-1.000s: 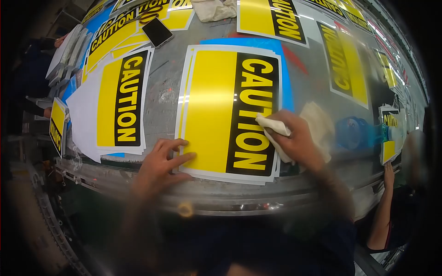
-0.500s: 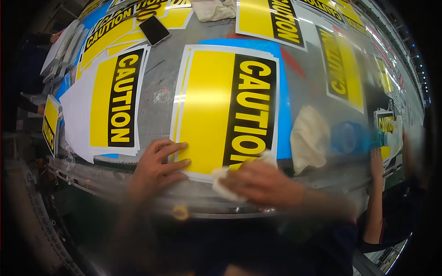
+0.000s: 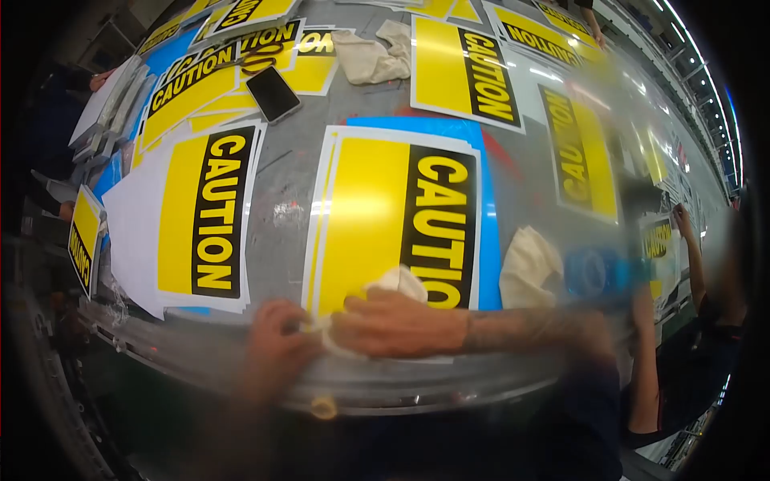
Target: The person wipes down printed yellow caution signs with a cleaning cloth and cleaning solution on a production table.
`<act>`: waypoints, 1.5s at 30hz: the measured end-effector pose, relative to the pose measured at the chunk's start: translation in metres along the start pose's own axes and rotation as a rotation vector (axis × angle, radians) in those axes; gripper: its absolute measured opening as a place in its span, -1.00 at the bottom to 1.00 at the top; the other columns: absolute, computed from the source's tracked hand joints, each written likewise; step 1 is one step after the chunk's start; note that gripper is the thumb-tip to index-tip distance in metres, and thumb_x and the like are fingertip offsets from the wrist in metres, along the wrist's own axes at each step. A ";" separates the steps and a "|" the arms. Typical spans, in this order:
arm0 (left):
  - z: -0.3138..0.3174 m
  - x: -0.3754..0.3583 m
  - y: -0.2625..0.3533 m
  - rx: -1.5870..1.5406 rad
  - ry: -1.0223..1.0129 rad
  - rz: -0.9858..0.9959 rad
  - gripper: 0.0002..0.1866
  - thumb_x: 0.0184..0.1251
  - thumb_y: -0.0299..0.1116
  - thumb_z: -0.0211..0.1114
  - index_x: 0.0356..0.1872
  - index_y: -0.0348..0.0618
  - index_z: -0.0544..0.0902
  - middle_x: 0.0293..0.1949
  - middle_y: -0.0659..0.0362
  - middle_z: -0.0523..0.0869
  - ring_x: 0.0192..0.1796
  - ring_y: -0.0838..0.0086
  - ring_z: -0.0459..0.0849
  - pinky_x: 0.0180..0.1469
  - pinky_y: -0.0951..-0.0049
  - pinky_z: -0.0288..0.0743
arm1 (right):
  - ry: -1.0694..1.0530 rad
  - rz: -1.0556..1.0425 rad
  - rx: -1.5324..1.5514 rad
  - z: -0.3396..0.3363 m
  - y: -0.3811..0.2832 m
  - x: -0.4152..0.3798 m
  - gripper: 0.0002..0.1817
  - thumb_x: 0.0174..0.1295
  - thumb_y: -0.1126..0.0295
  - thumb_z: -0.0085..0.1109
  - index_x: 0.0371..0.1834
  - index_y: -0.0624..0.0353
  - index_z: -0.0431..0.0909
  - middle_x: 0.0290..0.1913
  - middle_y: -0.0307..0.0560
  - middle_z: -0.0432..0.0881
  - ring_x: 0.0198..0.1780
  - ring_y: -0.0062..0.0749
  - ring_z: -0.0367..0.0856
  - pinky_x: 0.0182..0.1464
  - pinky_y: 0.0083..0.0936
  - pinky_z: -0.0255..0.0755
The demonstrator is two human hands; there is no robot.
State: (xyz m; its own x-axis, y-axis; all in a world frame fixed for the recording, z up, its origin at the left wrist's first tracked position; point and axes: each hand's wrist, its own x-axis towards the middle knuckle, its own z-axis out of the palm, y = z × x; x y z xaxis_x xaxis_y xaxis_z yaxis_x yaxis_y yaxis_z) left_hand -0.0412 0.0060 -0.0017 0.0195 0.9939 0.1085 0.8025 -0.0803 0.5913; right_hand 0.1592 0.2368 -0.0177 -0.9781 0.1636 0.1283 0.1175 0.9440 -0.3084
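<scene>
A stack of yellow and black CAUTION signs lies on blue sheeting in front of me. My right hand is closed on a white cloth at the near edge of the top sign, its forearm crossing from the right. Beside it, at the sign's lower left corner, is my left hand, blurred, with its fingers bent; whether it holds anything is unclear. A second cream cloth rests right of the stack.
Another CAUTION stack lies left. Farther back are a phone, scissors and a crumpled cloth. A blue bottle is at the right, near a co-worker's arm. More signs surround these.
My right hand has moved left with the cloth, close to my left hand. My left hand's fingers have drawn in from the sign. The view has shifted, so the table appears lower.
</scene>
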 end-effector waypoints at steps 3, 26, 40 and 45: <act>0.002 0.000 -0.005 -0.096 -0.003 -0.051 -0.64 -0.06 -0.42 0.78 -0.14 -0.01 0.94 0.08 0.15 0.73 0.18 0.16 0.62 0.17 0.19 0.62 | -0.259 0.009 0.298 0.022 -0.013 0.010 -0.65 0.60 0.27 0.07 0.34 0.11 0.56 0.22 -0.03 0.70 0.25 -0.22 0.74 0.17 -0.20 0.69; 0.013 -0.021 0.063 -0.716 0.241 -0.802 -0.41 0.31 -0.71 0.49 0.39 -0.33 0.63 0.24 0.07 0.74 0.17 0.44 0.72 0.18 0.44 0.68 | 0.509 0.534 -0.105 -0.011 0.075 -0.062 -0.54 0.12 0.60 0.41 0.13 0.03 0.73 0.08 -0.06 0.71 0.14 0.02 0.69 0.09 -0.15 0.63; 0.010 -0.011 0.079 -1.288 0.509 -0.605 -0.32 0.49 -0.37 0.52 0.54 -0.27 0.45 0.32 0.04 0.70 0.35 0.30 0.73 0.35 0.26 0.72 | 0.634 0.507 -0.055 -0.007 0.074 -0.065 -0.64 0.27 0.49 0.50 0.14 0.08 0.76 0.11 -0.03 0.76 0.13 -0.02 0.76 0.12 -0.21 0.66; 0.023 0.006 0.094 -1.534 0.589 -0.644 -0.47 0.73 -0.19 0.29 0.49 -0.32 0.50 0.32 0.04 0.74 0.30 0.29 0.77 0.21 0.23 0.81 | 0.724 0.453 -0.015 -0.002 0.087 -0.064 -0.68 0.28 0.47 0.48 0.10 0.12 0.74 -0.01 -0.02 0.73 0.04 0.04 0.75 0.05 -0.18 0.60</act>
State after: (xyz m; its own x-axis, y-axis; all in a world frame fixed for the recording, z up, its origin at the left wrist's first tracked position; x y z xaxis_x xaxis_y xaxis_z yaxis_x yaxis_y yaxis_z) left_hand 0.0482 0.0060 0.0361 -0.5207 0.7645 -0.3799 -0.6433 -0.0589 0.7633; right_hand 0.2321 0.3088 -0.0506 -0.4859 0.6644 0.5678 0.4785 0.7459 -0.4633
